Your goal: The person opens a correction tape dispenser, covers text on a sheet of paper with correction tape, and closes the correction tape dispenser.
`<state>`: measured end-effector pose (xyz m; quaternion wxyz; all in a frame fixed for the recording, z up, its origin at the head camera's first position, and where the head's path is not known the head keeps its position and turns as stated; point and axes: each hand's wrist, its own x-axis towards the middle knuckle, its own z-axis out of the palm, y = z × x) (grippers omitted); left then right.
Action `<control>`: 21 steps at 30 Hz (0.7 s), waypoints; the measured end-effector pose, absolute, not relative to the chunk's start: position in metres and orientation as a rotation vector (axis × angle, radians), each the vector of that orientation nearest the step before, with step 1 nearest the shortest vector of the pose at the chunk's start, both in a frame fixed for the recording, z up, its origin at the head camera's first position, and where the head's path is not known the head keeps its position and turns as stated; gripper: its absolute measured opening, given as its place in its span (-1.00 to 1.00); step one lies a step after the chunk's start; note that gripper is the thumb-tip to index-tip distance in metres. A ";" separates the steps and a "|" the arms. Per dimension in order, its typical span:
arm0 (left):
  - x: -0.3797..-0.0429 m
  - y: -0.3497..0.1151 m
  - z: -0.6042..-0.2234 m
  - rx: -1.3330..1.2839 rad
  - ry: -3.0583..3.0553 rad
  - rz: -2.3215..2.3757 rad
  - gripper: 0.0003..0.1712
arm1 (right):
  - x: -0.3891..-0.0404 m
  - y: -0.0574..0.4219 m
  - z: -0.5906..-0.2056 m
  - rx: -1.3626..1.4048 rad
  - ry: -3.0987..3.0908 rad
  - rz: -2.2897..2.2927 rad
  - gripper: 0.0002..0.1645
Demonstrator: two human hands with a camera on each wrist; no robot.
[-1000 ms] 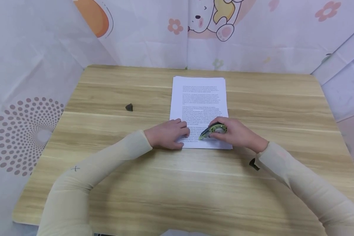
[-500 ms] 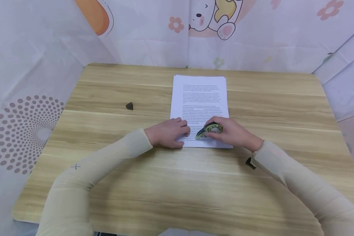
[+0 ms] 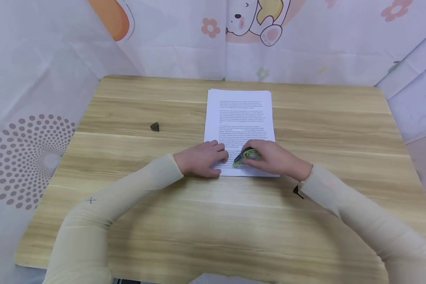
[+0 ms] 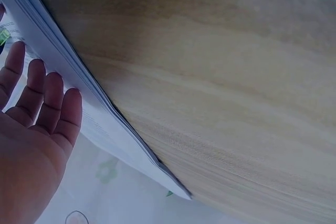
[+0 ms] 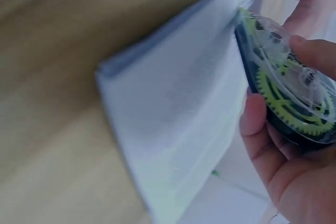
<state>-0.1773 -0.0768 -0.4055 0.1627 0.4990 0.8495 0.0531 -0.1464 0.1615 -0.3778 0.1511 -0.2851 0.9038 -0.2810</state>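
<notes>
A stack of printed paper lies on the wooden table. Across its lower left edge rests my left hand, fingers slightly bent and relaxed on the top sheet. My right hand grips a correction tape dispenser over the lower right part of the page, its tip pointing left and down at the last lines of text. In the right wrist view the dispenser shows a clear cover, green gears and a dark edge, held between thumb and fingers. The left wrist view shows my left fingers along the stack's side.
A small dark wedge-shaped piece sits on the table left of the paper. Near the right cuff is a dark object, partly hidden by the sleeve. A patterned curtain hangs behind the table's back edge.
My right hand has slid the correction tape dispenser left along the lower lines of the page. The left hand has stayed in place on the paper.
</notes>
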 end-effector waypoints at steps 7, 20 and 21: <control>-0.178 -0.077 -0.406 1.434 2.423 0.179 -0.66 | -0.148 0.152 -0.366 -0.898 2.612 -0.648 -0.76; -0.180 -0.077 -0.405 1.437 2.405 0.183 -0.65 | -0.150 0.153 -0.363 -0.900 2.597 -0.598 -0.82; -0.180 -0.078 -0.405 1.434 2.405 0.185 -0.65 | -0.150 0.153 -0.363 -0.897 2.597 -0.595 -0.82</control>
